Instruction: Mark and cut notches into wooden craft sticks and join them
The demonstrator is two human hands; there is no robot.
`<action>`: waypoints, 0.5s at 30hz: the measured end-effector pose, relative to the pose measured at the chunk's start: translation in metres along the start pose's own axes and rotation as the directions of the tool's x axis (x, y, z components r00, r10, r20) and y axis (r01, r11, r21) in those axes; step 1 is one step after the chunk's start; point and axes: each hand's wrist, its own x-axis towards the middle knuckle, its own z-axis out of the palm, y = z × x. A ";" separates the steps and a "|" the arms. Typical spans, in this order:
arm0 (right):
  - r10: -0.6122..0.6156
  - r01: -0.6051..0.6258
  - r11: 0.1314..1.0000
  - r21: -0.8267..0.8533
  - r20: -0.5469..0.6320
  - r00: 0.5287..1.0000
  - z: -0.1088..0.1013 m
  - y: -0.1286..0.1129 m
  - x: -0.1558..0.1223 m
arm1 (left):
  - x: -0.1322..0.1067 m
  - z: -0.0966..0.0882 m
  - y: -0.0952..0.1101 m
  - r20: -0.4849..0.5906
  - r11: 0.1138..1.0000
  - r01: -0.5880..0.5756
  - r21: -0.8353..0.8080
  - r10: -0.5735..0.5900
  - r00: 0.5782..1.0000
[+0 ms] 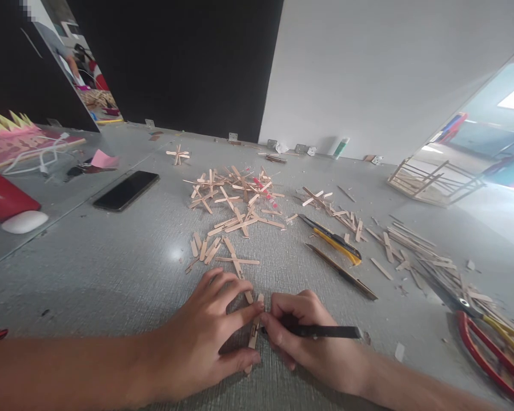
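My left hand (209, 337) lies on the grey table (111, 268), with fingertips and thumb pinning a short wooden stick (253, 337) flat. My right hand (312, 337) is closed round a thin black tool (325, 331), and its tip touches that stick beside my left fingertips. Just beyond my hands lie more loose sticks (223, 251). Farther back sits a pile of crossed wooden sticks (233, 197).
A yellow-and-black utility knife (336, 240) and a dark blade (342, 271) lie right of centre. Red-handled pliers (492, 348) and stick offcuts (411, 245) sit at the right. A black phone (126, 190) lies left, a wooden frame model (432, 180) far right.
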 end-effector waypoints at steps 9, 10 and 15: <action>-0.007 0.007 1.000 0.003 -0.021 1.000 0.001 0.002 -0.001 | -0.002 0.001 0.001 -0.005 1.000 -0.010 0.014 0.010 1.000; -0.016 0.016 1.000 0.010 -0.012 1.000 0.001 0.002 0.000 | -0.002 0.001 0.001 -0.006 1.000 -0.012 0.017 0.012 1.000; -0.044 0.043 0.998 0.036 0.014 0.999 -0.001 0.000 0.000 | -0.002 0.001 0.000 -0.007 1.000 -0.004 0.011 0.004 1.000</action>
